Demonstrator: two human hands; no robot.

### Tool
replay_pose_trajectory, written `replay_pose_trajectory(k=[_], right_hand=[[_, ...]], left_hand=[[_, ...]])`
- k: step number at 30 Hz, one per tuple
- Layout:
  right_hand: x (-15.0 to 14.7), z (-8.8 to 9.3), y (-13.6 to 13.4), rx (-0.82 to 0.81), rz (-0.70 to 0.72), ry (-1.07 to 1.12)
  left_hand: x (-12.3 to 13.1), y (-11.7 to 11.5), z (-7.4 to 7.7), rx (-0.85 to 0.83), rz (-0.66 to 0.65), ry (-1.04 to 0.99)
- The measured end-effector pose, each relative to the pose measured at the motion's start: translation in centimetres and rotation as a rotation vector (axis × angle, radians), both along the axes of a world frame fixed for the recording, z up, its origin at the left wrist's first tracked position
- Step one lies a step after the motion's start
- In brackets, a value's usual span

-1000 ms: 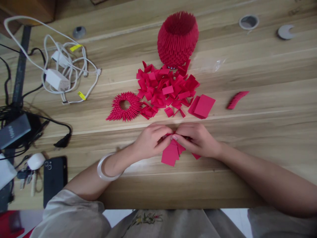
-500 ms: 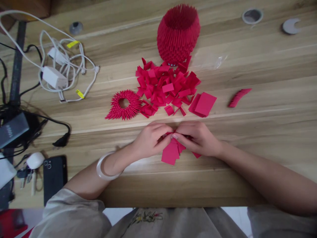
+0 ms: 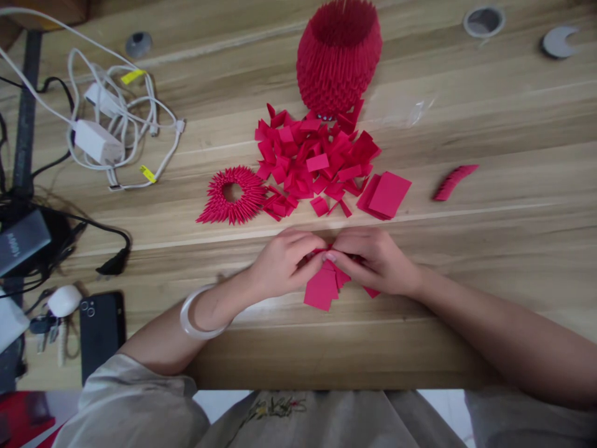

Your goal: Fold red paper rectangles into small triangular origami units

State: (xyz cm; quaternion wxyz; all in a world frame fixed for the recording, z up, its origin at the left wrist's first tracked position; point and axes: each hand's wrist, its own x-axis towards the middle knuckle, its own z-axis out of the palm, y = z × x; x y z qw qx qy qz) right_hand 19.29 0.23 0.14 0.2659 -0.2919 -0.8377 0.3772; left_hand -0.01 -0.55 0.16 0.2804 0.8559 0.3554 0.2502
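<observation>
Red and mostly hidden, a small paper piece (image 3: 319, 251) is pinched in the closed fingertips of left hand (image 3: 280, 264) and right hand (image 3: 380, 262), above flat red rectangular paper slips (image 3: 321, 289), near side of the heap of folded red paper pieces (image 3: 318, 163).

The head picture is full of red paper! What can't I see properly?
All in the head view:
- Red paper between the fingers: its shape is covered by the left hand and right hand.
- Phone: its lower right corner is hidden by the sleeve.
- Paper heap: its pieces overlap, so no exact count.
- Red folded-paper pot: its wall hides the bottom inside.
</observation>
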Motion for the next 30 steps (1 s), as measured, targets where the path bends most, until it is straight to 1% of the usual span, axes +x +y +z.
replay_pose_trajectory(k=[30], right_hand=[[-0.07,-0.01,-0.04,0.016,-0.006,0.000]], left_hand=[[0.07,-0.02,0.22,0.013,0.005,0.005]])
